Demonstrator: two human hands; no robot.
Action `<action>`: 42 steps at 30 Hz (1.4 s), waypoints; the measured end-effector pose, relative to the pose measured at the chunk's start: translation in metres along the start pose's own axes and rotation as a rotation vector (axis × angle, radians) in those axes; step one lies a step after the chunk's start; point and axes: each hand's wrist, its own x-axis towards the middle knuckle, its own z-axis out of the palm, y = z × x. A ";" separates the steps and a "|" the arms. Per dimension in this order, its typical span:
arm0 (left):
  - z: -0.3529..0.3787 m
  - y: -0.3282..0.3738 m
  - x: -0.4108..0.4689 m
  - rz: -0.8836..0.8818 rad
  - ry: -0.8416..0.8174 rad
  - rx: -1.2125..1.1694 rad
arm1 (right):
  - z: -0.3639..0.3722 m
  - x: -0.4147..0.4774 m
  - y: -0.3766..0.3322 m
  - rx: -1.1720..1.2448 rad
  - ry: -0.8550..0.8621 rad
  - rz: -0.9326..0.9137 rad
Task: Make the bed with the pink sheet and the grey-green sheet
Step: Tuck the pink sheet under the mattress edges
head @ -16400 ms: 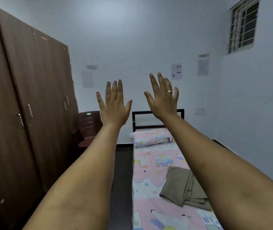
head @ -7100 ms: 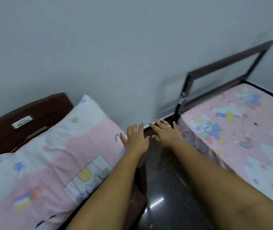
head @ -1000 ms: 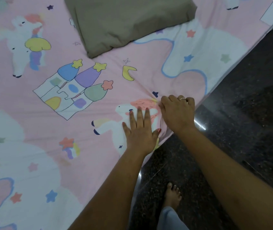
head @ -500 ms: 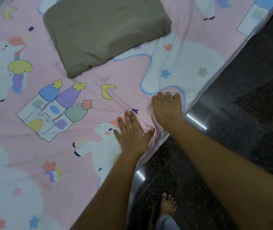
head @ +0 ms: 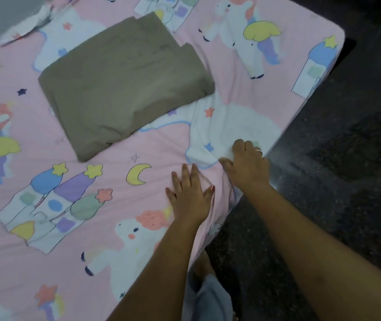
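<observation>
**Pulling the pink sheet taut at the bed's edge**

The pink sheet [head: 157, 149] covers the mattress. The folded grey-green sheet [head: 124, 82] lies on top of it, apart from both hands. The left hand [head: 189, 193] lies flat, fingers straight, pinning the cloth near the edge. Just beside it the right hand [head: 247, 161], fingers curled, bunches the sheet. I'd say the pull should go outward and down, away from the pinning palm, so the creases run out.

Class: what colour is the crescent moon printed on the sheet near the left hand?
Yellow crescent moon on the pink sheet; head view.
</observation>
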 end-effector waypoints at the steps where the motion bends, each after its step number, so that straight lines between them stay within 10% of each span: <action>1: -0.002 0.005 0.009 0.015 -0.003 0.004 | -0.002 0.009 0.000 -0.022 -0.025 0.033; 23: -0.011 0.038 0.034 -0.088 0.050 -0.055 | -0.038 0.074 0.012 -0.196 -0.251 -0.055; 36: -0.008 0.075 0.073 -0.172 0.090 -0.147 | -0.026 0.124 0.013 -0.045 0.087 0.030; 42: 0.003 0.093 0.085 -0.232 0.187 -0.136 | -0.021 0.144 0.030 -0.138 0.138 -0.217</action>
